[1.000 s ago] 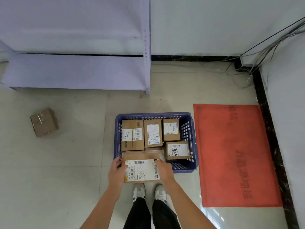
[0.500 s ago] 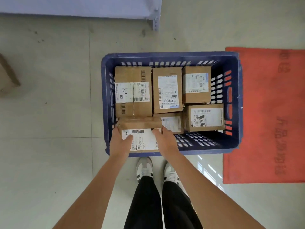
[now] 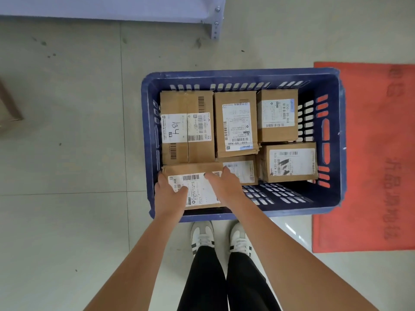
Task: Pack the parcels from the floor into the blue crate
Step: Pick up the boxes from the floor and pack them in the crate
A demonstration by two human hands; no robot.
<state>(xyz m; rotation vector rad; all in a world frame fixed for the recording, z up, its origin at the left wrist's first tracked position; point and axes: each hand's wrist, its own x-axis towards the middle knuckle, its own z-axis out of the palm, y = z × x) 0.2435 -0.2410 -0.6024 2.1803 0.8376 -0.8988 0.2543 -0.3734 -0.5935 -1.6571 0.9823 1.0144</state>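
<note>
The blue crate (image 3: 242, 75) stands on the floor in front of my feet and holds several brown cardboard parcels with white labels. Both hands hold one more labelled parcel (image 3: 197, 187) in the crate's near left corner. My left hand (image 3: 169, 194) grips its left side, thumb on the label. My right hand (image 3: 225, 187) grips its right side, fingers over the top face. The parcel sits low inside the crate, against the big parcel (image 3: 187, 126) behind it. Bare crate floor shows at the near right.
Another cardboard box (image 3: 9, 108) lies on the floor at the far left edge. A red mat (image 3: 370, 158) lies right of the crate. A grey shelf foot (image 3: 213, 21) stands behind the crate. My shoes (image 3: 221, 237) are just in front of the crate.
The parcel has gone from above the crate's near rim down into the near left corner, both hands still on it. My head has come closer over the crate.
</note>
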